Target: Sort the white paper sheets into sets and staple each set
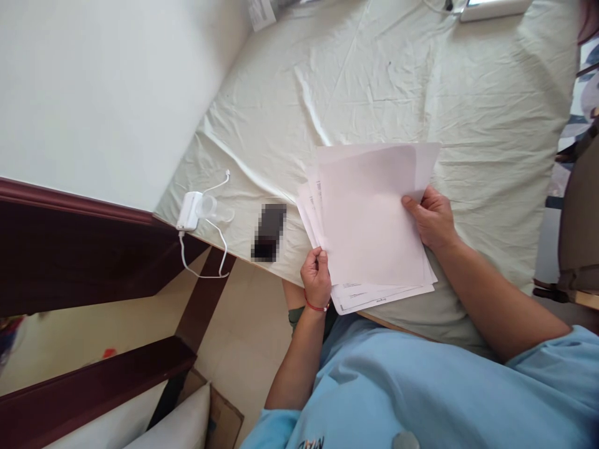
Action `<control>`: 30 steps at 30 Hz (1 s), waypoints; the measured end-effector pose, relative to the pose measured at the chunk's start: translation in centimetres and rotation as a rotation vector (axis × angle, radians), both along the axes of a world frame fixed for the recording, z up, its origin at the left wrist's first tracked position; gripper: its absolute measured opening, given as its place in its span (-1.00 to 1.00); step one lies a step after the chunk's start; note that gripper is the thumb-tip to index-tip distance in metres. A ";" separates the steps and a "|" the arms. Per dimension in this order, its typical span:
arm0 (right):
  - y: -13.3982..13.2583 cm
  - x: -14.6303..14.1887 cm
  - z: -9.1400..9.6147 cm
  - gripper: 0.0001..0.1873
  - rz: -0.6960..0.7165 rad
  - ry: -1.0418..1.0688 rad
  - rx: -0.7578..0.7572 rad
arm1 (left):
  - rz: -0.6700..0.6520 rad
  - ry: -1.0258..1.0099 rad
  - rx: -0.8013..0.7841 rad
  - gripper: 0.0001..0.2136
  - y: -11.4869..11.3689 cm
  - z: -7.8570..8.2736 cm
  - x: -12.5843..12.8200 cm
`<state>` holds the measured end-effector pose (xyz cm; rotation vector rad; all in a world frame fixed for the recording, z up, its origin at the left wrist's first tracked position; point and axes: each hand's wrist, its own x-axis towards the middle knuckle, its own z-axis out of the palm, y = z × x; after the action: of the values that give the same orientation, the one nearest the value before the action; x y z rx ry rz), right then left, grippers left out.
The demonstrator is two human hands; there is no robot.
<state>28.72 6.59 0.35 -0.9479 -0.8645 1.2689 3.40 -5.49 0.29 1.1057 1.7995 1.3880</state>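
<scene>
A loose stack of white paper sheets [369,218] is held above the cloth-covered table, close to its near edge. The top sheet looks blank, while lines of print show on the sheets fanned out at the left and bottom. My left hand [316,275], with a red string on its wrist, pinches the stack's lower left edge between thumb and fingers. On the right edge my right hand [431,217] grips the papers, thumb on top and fingers beneath. A dark, pixelated flat object [269,232] lies on the cloth to the left of the papers.
A white adapter [188,211] with white cables sits at the table's left corner, its cable hanging past the edge. Wrinkled pale cloth [374,81] covers the table. A white device [495,9] stands at the far right. Dark red wooden framing [93,249] borders the left, and a chair [580,218] the right.
</scene>
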 end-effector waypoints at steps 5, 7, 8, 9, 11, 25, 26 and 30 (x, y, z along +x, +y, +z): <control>-0.1 0.0 0.0 -0.72 -0.008 0.050 -0.028 | 0.006 0.066 0.007 -0.58 0.1 0.3 0.1; 0.0 0.1 0.0 -0.74 -0.030 0.058 -0.038 | 0.003 0.059 0.010 -0.59 0.1 0.3 0.2; 0.0 0.1 0.0 -0.75 -0.047 0.058 -0.035 | 0.003 0.047 0.010 -0.59 0.1 0.3 0.2; 0.0 0.1 0.1 -0.76 -0.066 0.059 -0.028 | 0.002 0.034 0.011 -0.58 0.1 0.3 0.2; 0.0 0.0 0.3 -0.76 -0.101 0.066 -0.013 | -0.001 0.007 0.014 -0.59 0.0 0.3 0.2; 1.1 1.5 1.3 -0.61 -0.119 0.348 -0.130 | 0.036 0.011 0.024 -0.63 0.1 -0.8 -0.1; 1.2 1.6 1.4 -0.60 -0.094 0.376 -0.149 | 0.038 0.023 0.029 -0.63 0.1 -0.8 -0.1; 1.2 2.2 0.9 -0.61 -0.020 0.375 -0.173 | 0.028 0.060 0.034 -0.60 0.2 -0.6 0.0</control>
<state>30.92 7.83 1.23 -0.8137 -0.4576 1.4629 3.43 -5.30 -0.33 1.1554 1.8456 1.4209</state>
